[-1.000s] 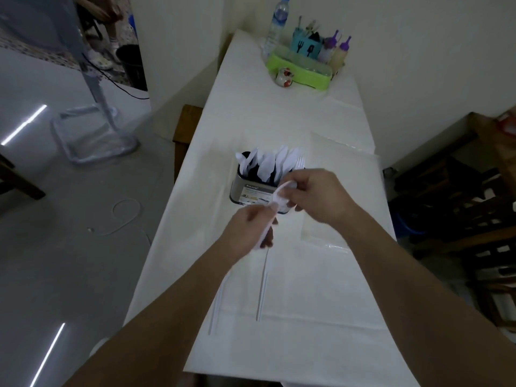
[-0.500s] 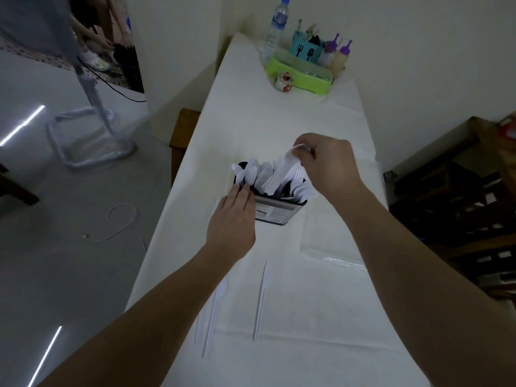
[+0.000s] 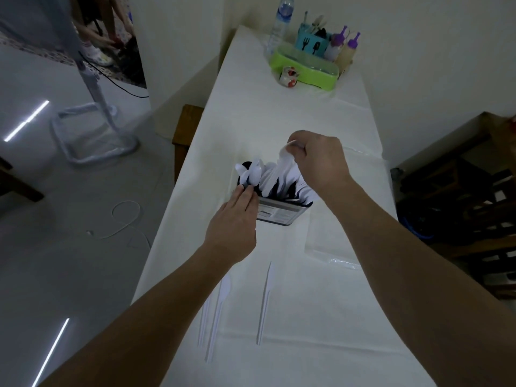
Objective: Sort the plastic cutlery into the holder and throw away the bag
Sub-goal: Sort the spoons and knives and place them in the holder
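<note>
A metal cutlery holder (image 3: 282,215) stands mid-table, packed with white plastic cutlery (image 3: 265,177). My right hand (image 3: 318,160) hovers over its far right side and pinches the top of a white plastic piece (image 3: 285,153) that stands in the holder. My left hand (image 3: 234,222) rests with straight fingers against the holder's near left rim. Three white plastic knives lie on the cloth near me: two on the left (image 3: 219,314) and one in the middle (image 3: 264,303). The clear plastic bag (image 3: 332,241) lies flat to the right of the holder.
The long table (image 3: 307,331) has a white cloth. At its far end stand a green tray (image 3: 307,69), a water bottle (image 3: 280,23), a blue utensil cup and two purple-capped bottles. A fan stand (image 3: 95,129) is on the floor to the left; dark wooden furniture is on the right.
My right hand carried a white piece up and over into the holder. My left hand let go of that piece and moved to the holder's rim. The view shifted slightly.
</note>
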### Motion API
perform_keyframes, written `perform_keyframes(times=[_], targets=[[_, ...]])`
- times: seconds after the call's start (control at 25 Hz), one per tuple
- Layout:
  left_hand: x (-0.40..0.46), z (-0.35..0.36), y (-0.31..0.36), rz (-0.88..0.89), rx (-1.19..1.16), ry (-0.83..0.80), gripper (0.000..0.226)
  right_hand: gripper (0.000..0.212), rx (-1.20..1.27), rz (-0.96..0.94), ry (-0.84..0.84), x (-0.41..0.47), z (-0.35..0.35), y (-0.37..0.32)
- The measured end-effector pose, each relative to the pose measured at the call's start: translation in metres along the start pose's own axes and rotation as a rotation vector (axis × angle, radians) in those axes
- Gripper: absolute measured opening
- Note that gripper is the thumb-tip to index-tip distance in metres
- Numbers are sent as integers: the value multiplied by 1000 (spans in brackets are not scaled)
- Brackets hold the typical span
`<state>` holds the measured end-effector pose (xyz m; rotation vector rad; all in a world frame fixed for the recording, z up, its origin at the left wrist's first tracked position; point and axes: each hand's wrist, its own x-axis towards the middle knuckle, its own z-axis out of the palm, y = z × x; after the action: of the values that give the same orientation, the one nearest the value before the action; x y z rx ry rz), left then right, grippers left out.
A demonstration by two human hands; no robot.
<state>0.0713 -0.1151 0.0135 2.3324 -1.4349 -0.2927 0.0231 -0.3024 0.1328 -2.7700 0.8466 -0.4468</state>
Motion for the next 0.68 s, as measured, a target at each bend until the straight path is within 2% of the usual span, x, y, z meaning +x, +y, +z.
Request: perform_keyframes(times=[0.2, 0.4, 0.68], targets=[[0, -1, -2, 20, -14, -1, 71, 16, 4, 23, -2, -1, 4, 4], [-1, -2, -2, 30, -11, -11, 69, 16, -132, -59, -157, -22, 36, 1], [0, -2, -8, 77, 5, -30, 69, 20, -293, 9, -265, -26, 53, -13]])
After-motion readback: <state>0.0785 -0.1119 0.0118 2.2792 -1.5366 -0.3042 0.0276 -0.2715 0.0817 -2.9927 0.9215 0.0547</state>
